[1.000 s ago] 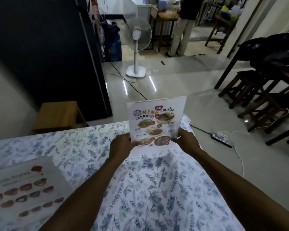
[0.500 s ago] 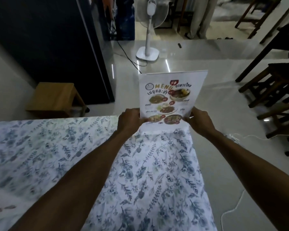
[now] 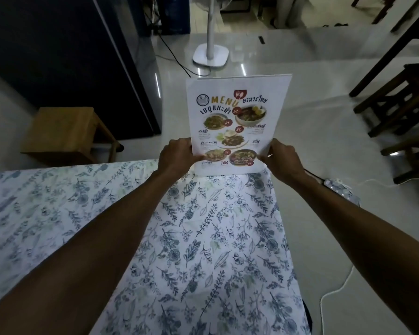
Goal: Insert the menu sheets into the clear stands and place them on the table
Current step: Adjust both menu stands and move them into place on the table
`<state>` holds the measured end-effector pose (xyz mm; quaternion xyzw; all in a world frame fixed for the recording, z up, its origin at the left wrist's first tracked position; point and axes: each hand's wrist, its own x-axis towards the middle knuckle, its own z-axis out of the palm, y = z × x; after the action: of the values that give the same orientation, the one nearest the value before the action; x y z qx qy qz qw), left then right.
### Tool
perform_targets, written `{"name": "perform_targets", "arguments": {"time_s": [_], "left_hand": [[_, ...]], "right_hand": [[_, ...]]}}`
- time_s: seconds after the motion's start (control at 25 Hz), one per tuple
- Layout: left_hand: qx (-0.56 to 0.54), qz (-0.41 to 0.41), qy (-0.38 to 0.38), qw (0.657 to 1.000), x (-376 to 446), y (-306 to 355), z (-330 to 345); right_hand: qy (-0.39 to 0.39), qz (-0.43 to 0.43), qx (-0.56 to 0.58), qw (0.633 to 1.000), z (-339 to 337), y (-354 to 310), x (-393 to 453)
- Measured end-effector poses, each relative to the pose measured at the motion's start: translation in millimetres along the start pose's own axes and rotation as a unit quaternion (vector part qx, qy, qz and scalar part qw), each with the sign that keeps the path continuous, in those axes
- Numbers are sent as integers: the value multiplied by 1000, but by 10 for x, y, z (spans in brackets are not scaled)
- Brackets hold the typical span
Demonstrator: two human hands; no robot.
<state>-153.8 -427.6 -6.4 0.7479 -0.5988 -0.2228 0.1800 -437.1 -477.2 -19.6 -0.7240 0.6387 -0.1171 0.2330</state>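
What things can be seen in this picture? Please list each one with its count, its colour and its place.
menu stand: one, clear with a white printed menu sheet inside, upright at the far edge of the table, held by both hands
tablecloth: one, white with blue-grey leaf print, covering the table
wooden stool: one, light brown, on the floor beyond the table, left
fan: one, white, only pole and base in view, on the floor at the top centre
dark wooden stools: several, dark brown, at the right edge
power strip: one, white, on the floor right of the table
left hand: one, gripping the stand's lower left edge
right hand: one, gripping the stand's lower right edge
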Motion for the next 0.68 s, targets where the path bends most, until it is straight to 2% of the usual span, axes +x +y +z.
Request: {"name": "perform_targets", "arguments": {"time_s": [0.16, 0.68], "left_hand": [[-18, -7, -5, 1000, -18, -12, 52], [-36, -34, 32, 998, -175, 63, -66]], "right_hand": [[4, 6, -15, 1000, 18, 10, -8], [5, 49, 58, 997, -184, 108, -84]]}}
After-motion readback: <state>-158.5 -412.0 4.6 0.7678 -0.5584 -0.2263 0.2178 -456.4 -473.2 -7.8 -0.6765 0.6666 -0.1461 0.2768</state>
